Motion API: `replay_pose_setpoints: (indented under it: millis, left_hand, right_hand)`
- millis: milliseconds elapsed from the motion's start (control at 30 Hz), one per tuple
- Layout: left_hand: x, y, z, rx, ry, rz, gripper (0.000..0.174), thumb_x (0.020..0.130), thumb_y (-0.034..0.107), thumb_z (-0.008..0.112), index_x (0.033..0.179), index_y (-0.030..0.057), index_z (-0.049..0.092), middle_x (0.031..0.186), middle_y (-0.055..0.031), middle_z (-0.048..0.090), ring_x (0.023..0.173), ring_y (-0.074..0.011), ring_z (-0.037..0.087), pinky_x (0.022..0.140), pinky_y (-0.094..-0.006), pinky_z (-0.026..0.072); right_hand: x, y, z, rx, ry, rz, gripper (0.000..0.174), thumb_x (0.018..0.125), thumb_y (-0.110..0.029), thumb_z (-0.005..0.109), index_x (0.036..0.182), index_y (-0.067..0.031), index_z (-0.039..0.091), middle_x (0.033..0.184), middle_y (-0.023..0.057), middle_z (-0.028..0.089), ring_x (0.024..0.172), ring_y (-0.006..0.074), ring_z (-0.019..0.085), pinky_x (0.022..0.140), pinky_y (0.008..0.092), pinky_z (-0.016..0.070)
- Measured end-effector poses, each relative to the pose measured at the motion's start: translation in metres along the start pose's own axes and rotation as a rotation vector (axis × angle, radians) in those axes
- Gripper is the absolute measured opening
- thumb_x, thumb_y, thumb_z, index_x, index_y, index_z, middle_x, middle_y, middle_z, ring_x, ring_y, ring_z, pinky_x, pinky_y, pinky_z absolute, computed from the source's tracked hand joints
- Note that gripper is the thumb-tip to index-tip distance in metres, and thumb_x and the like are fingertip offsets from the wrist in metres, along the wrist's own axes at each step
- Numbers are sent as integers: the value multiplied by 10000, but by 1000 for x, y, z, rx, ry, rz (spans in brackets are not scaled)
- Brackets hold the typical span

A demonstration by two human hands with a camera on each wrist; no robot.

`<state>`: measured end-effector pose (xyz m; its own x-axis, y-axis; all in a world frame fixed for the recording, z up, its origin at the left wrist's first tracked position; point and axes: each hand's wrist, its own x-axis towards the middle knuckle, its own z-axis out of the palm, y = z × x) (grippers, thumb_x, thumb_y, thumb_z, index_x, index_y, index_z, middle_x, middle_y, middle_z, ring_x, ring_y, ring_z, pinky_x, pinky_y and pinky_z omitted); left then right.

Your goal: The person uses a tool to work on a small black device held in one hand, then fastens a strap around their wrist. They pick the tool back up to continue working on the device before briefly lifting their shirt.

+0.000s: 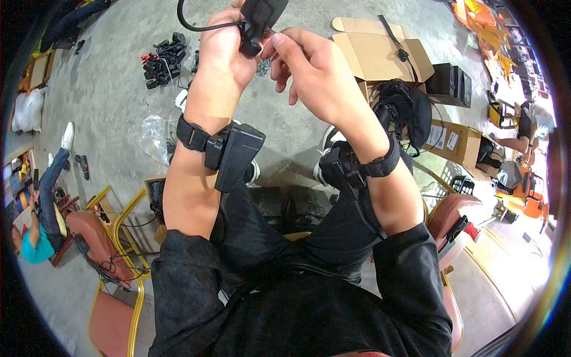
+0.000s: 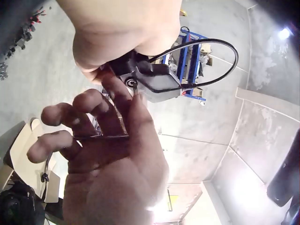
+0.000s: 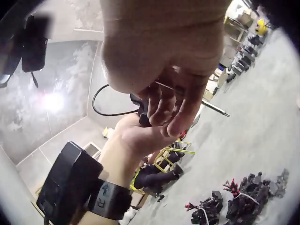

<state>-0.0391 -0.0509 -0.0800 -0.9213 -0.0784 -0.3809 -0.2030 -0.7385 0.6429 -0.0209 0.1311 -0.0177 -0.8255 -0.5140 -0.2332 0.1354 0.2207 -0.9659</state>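
My left hand (image 1: 223,53) holds a black angular device (image 1: 262,16) with a thin black cable looping from it. In the left wrist view, a round socket (image 2: 131,83) shows on the device's face. The thumb and forefinger of my right hand (image 1: 318,74) pinch a small thin piece (image 2: 135,88) right at this socket; I cannot tell what the piece is. A slim metal rod (image 3: 216,108) lies across the curled fingers of the right hand in the right wrist view, its tip sticking out past them. Black strapped boxes (image 1: 241,156) sit on both wrists.
Bundles of black parts (image 1: 163,62) with red ends lie on the concrete floor. An open cardboard box (image 1: 380,56) stands at the right, a black bag (image 1: 410,113) beside it. Red padded chairs (image 1: 95,232) flank me, and other people sit at both sides.
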Motion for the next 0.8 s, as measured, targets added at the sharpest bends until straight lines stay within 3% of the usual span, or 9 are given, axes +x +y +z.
replay_pose_setpoints:
  millis: [133,200,300,400,567,633,700,800]
  left_hand:
    - [3,-1,-3,-25,-53,-4,289,908,174,407,944,-33,605,842,-148,652,752,-253,628,664,-343,512]
    - [2,-2,1,-29,-5,-3,289,908,176,404,946,-24,610,843,-147,654,750,-249,627,658,-337,508]
    - [1,-1,2,-34,35,-16,290,907,179,400,949,-5,620,842,-143,656,747,-242,625,646,-328,501]
    - [1,0,0,-60,-1,-36,289,906,181,399,953,8,626,842,-139,657,743,-240,623,638,-323,494]
    - [2,-1,2,-72,-7,-2,296,908,180,395,958,0,625,841,-138,657,745,-244,621,627,-324,482]
    - [-4,-1,17,-16,159,25,301,910,177,395,960,-16,621,836,-145,653,743,-248,617,620,-323,478]
    - [0,0,6,-3,87,7,304,911,178,395,960,-22,618,840,-150,651,745,-250,617,622,-323,483]
    - [4,1,-6,46,28,3,306,914,181,394,957,-28,614,846,-156,648,747,-251,617,628,-323,494]
  right_hand:
    - [-2,2,3,-217,84,-141,260,914,-198,544,1015,26,630,855,209,624,822,359,613,742,419,492]
    - [3,14,4,-604,303,-581,233,889,-175,577,1014,13,638,834,168,616,821,319,600,754,393,490]
    - [5,15,2,-826,384,-717,220,860,-152,607,1011,4,641,834,137,598,831,298,576,766,376,484]
    - [9,20,1,-867,396,-772,226,846,-147,619,1013,3,642,853,127,586,837,303,564,763,374,482]
    - [8,20,2,-802,377,-739,209,864,-156,604,991,6,641,858,154,593,840,322,574,764,392,482]
    - [6,14,3,-722,370,-710,204,876,-162,592,974,11,637,840,177,603,823,345,588,746,414,485]
    - [0,5,2,-243,120,-211,217,903,-177,555,938,28,619,787,232,611,770,399,604,690,464,482]
    - [-1,4,3,-256,136,-211,239,919,-186,528,916,41,603,753,268,602,729,432,600,642,494,468]
